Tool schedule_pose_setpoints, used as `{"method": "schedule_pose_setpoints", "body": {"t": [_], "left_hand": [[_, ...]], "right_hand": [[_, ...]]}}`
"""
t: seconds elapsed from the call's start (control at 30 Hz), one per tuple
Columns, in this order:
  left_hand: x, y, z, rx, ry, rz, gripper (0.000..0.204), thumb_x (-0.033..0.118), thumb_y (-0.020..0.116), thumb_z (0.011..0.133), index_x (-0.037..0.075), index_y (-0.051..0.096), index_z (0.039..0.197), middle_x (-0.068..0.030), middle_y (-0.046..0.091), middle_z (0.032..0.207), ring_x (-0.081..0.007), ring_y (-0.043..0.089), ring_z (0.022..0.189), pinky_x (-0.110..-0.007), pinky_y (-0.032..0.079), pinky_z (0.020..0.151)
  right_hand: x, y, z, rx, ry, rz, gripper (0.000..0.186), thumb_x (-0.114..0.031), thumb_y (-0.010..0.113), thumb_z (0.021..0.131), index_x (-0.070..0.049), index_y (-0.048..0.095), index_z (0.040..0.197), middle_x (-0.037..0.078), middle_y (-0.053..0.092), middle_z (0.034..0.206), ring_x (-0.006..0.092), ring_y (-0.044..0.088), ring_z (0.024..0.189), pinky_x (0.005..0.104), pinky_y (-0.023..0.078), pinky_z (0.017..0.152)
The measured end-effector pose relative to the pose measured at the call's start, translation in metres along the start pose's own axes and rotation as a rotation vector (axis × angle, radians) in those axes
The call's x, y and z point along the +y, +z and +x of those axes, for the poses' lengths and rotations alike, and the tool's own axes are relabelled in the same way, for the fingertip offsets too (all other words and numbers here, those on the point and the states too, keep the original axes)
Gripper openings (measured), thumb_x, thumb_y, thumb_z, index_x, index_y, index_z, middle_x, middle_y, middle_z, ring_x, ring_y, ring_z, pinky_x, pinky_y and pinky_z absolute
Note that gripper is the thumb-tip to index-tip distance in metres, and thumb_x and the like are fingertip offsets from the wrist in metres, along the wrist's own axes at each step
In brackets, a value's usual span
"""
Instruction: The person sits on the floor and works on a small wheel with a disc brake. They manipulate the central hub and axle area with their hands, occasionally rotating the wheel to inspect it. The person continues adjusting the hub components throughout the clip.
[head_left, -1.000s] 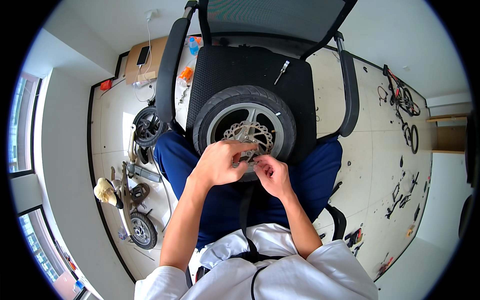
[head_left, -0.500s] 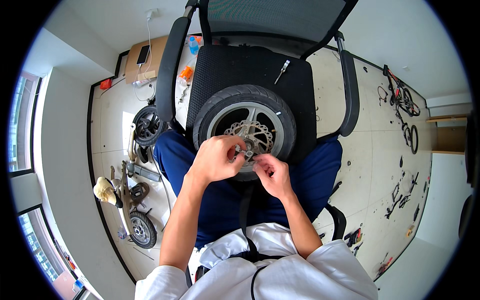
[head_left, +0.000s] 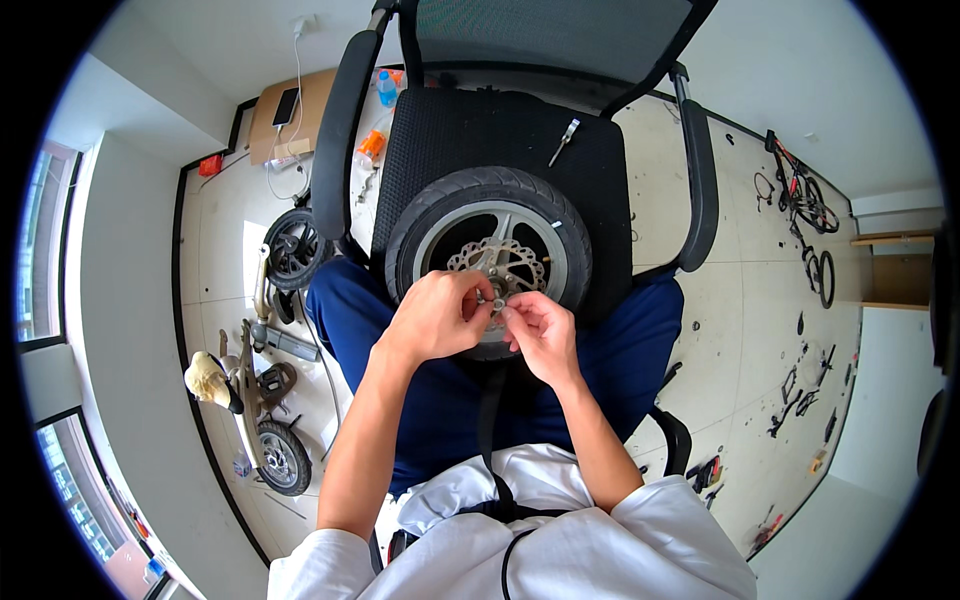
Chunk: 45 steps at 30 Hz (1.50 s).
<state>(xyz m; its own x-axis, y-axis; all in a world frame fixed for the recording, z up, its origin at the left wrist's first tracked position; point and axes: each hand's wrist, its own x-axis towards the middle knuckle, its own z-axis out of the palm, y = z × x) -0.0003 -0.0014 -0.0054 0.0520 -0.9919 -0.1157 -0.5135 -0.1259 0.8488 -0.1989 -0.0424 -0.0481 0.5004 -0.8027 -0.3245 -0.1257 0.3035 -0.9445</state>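
Observation:
A small wheel (head_left: 572, 235) with a black tyre lies flat on the black chair seat in front of me, its silver brake disc (head_left: 518, 258) facing up. Over the hub, my left hand (head_left: 435, 312) pinches a small silvery ring-like metal part (head_left: 499, 304) between thumb and fingertips. My right hand (head_left: 543, 335) is closed at the same part from the right, thumb and forefinger on it. The fingers hide much of the axle and the lower rim, so whether the part touches the axle I cannot tell.
A small silver-headed tool (head_left: 564, 143) lies on the seat (head_left: 445, 130) beyond the wheel. Chair armrests (head_left: 700, 190) stand on both sides. Scooter parts (head_left: 245, 385) and another wheel (head_left: 293, 248) are on the floor at left, with bicycles (head_left: 805, 190) and loose parts at right.
My right hand has moved up and left to the small metal part, and its fingers have closed on it. The left hand and the wheel have hardly moved.

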Motion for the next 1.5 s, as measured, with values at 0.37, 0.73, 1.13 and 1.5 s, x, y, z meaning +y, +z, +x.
{"method": "schedule_pose_setpoints", "body": {"t": [0.37,0.73,1.13,1.5], "left_hand": [[0.003,0.0,0.0,-0.05,-0.077,-0.013,0.013,0.013,0.068,0.078,0.001,0.074,0.082,-0.0137,0.065,0.06,-0.0308,0.066,0.056,-0.04,0.051,0.058],[0.002,0.001,0.0,0.029,-0.058,-0.052,0.013,0.013,0.068,0.082,0.001,0.074,0.084,-0.0126,0.064,0.059,-0.0298,0.064,0.054,-0.04,0.051,0.057],[0.006,0.0,0.001,-0.02,-0.046,-0.057,0.012,0.011,0.067,0.082,0.0,0.071,0.084,-0.0155,0.065,0.063,-0.0332,0.065,0.058,-0.042,0.052,0.061],[0.006,-0.003,0.002,-0.076,-0.081,-0.061,0.013,0.01,0.066,0.081,-0.002,0.071,0.084,-0.0174,0.066,0.065,-0.0337,0.067,0.061,-0.042,0.053,0.062]], "right_hand": [[-0.011,-0.002,0.008,-0.01,-0.046,-0.062,0.012,-0.01,0.067,0.102,0.0,0.068,0.109,0.004,0.072,0.087,0.0076,0.067,0.071,0.0238,0.055,0.061],[-0.007,-0.001,0.005,-0.002,-0.033,0.075,0.012,-0.006,0.069,0.099,0.001,0.066,0.108,0.005,0.07,0.085,0.0096,0.067,0.07,0.0243,0.054,0.059],[-0.002,-0.001,0.002,-0.007,0.012,0.074,0.012,-0.004,0.069,0.098,0.003,0.066,0.106,0.005,0.069,0.085,0.0094,0.065,0.069,0.0242,0.053,0.059],[-0.009,-0.004,0.005,-0.027,-0.028,-0.032,0.01,-0.003,0.068,0.099,0.003,0.068,0.107,0.005,0.07,0.086,0.0088,0.067,0.072,0.0242,0.055,0.061]]}}
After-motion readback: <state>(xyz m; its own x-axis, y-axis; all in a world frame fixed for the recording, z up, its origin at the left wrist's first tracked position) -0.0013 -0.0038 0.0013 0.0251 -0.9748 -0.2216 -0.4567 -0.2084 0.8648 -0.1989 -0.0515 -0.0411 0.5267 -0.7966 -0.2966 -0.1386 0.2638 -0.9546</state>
